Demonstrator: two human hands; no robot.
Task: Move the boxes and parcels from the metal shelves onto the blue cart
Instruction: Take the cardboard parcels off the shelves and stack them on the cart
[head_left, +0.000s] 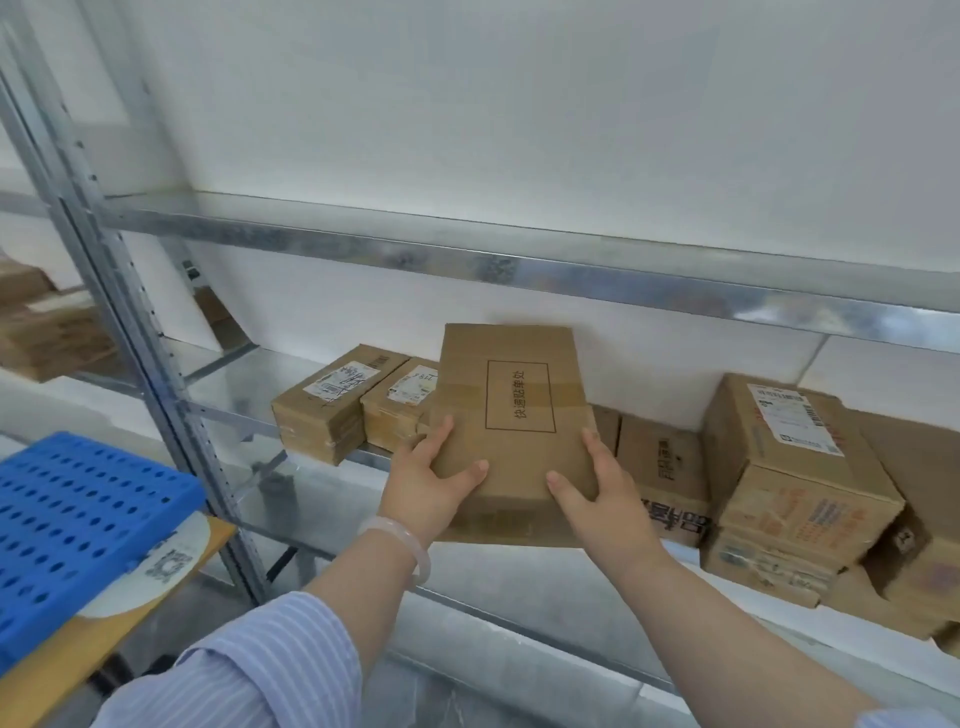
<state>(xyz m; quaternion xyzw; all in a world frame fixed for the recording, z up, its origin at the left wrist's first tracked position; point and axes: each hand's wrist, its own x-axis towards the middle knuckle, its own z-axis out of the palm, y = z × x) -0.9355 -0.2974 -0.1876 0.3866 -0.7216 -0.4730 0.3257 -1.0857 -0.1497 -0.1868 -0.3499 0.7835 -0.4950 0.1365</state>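
- Head view, centre of frame: a flat brown box (514, 415) with a printed rectangle is tilted over the front edge of the metal shelf (332, 467).
- The left hand (431, 478) grips its left edge, thumb on top and fingers curled along the side.
- The right hand (597, 488) grips the right edge the same way.
- Labelled boxes (322, 410) sit just left; a stack (795, 483) stands right.
- Lower left: the blue cart (78, 519).

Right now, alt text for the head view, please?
The left hand and right hand hold a tilted cardboard box by its sides at a metal shelf holding other labelled boxes; a blue cart sits lower left.
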